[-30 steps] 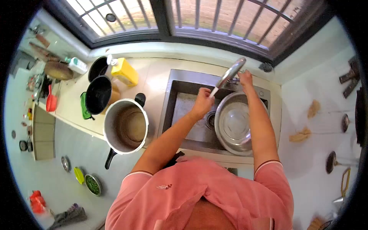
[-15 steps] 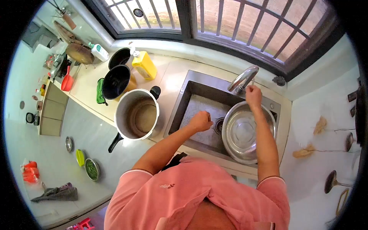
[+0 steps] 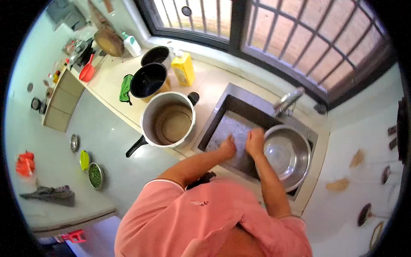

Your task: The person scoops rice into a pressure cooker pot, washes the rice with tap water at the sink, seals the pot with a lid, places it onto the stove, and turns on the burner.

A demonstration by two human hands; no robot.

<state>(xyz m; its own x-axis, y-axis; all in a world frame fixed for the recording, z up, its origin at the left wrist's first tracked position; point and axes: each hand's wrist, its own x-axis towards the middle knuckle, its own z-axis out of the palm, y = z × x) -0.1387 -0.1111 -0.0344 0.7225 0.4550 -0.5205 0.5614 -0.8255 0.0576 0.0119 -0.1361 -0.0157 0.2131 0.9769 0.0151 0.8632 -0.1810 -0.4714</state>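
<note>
Silver round metal basin [image 3: 288, 155] sits in the right part of the grey rectangular sink [image 3: 233, 125], right hand [image 3: 255, 141] beside its rim, left hand [image 3: 228, 147] near, I can't tell either grip.

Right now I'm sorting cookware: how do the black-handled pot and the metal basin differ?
The pot stands on the counter; the basin sits at the right of the sink. The pot has black handles; none shows on the basin. The pot's inside looks dull and brownish, the basin's shiny and silvery. Both are round and open-topped.
</note>
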